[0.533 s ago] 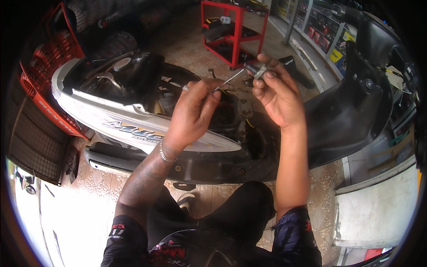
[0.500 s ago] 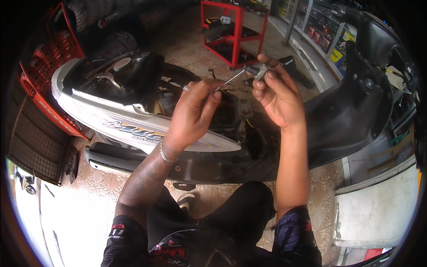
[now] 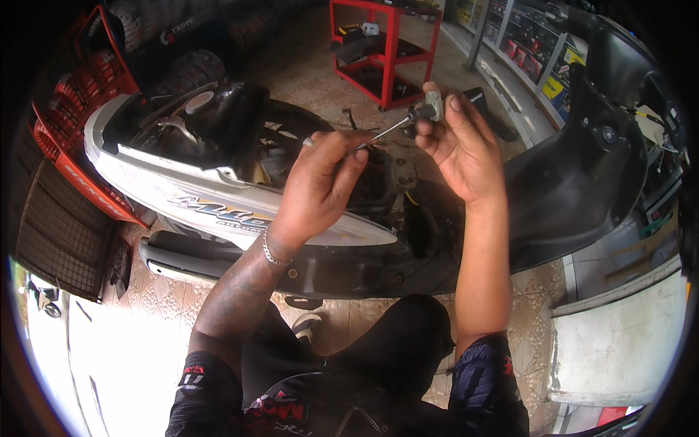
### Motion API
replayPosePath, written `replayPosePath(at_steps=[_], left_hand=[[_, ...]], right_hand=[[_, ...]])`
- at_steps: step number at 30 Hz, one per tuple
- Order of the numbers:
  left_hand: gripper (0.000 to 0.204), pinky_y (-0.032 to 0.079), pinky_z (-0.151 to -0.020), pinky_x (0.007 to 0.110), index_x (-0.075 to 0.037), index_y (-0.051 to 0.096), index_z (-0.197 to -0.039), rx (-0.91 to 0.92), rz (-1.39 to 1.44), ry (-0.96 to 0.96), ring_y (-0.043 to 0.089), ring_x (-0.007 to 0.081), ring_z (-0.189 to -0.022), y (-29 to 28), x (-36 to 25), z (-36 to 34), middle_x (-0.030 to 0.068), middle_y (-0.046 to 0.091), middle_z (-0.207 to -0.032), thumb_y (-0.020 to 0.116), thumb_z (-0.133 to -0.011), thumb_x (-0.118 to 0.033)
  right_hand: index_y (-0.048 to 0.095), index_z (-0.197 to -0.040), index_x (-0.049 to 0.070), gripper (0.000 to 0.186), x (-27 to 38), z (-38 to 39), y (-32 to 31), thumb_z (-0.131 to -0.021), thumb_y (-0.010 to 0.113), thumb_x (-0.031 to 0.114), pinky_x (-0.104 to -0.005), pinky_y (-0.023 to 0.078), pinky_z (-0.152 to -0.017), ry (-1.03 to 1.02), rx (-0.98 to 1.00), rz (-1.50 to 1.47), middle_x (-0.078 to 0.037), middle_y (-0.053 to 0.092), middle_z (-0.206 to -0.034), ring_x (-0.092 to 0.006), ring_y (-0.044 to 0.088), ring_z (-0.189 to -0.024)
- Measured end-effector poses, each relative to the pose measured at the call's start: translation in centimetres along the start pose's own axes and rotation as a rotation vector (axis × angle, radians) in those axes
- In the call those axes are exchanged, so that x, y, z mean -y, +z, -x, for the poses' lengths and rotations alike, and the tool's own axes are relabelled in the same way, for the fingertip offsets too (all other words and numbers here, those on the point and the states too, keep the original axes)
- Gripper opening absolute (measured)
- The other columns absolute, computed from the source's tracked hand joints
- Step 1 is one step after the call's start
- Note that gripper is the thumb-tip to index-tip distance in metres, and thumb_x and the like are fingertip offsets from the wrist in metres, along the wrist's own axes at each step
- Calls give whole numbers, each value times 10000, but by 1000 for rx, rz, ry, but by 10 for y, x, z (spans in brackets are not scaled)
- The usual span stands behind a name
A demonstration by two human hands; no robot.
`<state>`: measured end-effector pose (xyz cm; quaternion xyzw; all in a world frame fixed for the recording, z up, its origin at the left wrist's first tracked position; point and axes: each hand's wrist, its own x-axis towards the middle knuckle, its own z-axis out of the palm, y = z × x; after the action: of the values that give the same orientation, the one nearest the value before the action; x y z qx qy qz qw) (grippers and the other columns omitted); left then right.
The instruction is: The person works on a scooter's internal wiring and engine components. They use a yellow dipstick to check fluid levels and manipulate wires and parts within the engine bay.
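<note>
My left hand point(image 3: 324, 178) is closed round a thin metal rod point(image 3: 392, 130), perhaps a slim screwdriver; the fingers hide its other end. The rod slants up to the right, and its tip meets the dark round end of a small grey metal part point(image 3: 435, 104). Fingertips and thumb of my right hand point(image 3: 468, 156) pinch that part. Both hands are raised above a scooter with a white side panel point(image 3: 291, 217). Its seat area stands uncovered, showing dark inner parts point(image 3: 375, 186) below the hands.
A red tool trolley point(image 3: 387, 65) stands on the tiled floor beyond the scooter. To the left is a red rack point(image 3: 87, 178) with tyres. Glass display shelves point(image 3: 531, 54) line the far right, behind the scooter's black front shield point(image 3: 582, 175). A white bench-like surface point(image 3: 619, 349) lies at the near right.
The right hand has shifted slightly right and turned, so the grey part now points more upward. The rod's tip has followed it right; the left hand has barely moved.
</note>
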<state>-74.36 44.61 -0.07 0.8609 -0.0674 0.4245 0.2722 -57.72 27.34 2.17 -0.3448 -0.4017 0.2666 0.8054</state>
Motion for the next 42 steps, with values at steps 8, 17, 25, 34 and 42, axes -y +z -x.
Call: replayPosePath(at_steps=[8,17,25,34,42], left_hand=[[173,468,-790,400,-25,692,-1128,-50,94,-58,584,307,-854,2,-2,1,122,660,-884,642,-970,-77],[167,488,-820,346,-17,676,-1150,2,23,-25,629,227,-889,2,-4,0,107,707,-1029,603,-1023,-97],[180,503,-805,335,-22,698,-1123,2,27,-75,647,218,-876,4,-5,-1,104,714,-1001,712,-954,-83],[180,522,-757,317,-19,732,-1003,12,68,-124,695,205,-844,7,-4,-3,89,741,-928,811,-875,-118],[191,530,-758,313,-10,756,-1001,42,107,-106,700,199,-863,7,0,-2,92,746,-926,827,-843,-93]], right_hand=[[628,-1299,53,327,3,-3,3,-1065,591,277,-319,568,-831,17,53,49,-65,697,-1089,-136,669,-905],[575,-1364,10,363,-2,3,16,-1074,558,229,-332,579,-872,25,108,115,-116,695,-1134,-153,668,-958],[646,-1289,25,326,-11,5,23,-1059,607,252,-313,580,-852,63,28,115,-43,698,-1062,-120,666,-903],[663,-1283,26,353,-19,4,26,-1053,620,290,-296,575,-850,54,-18,160,-42,711,-1066,-98,658,-878],[669,-1297,10,340,-19,9,28,-1044,637,236,-269,593,-814,42,-47,235,-24,697,-1008,-84,664,-843]])
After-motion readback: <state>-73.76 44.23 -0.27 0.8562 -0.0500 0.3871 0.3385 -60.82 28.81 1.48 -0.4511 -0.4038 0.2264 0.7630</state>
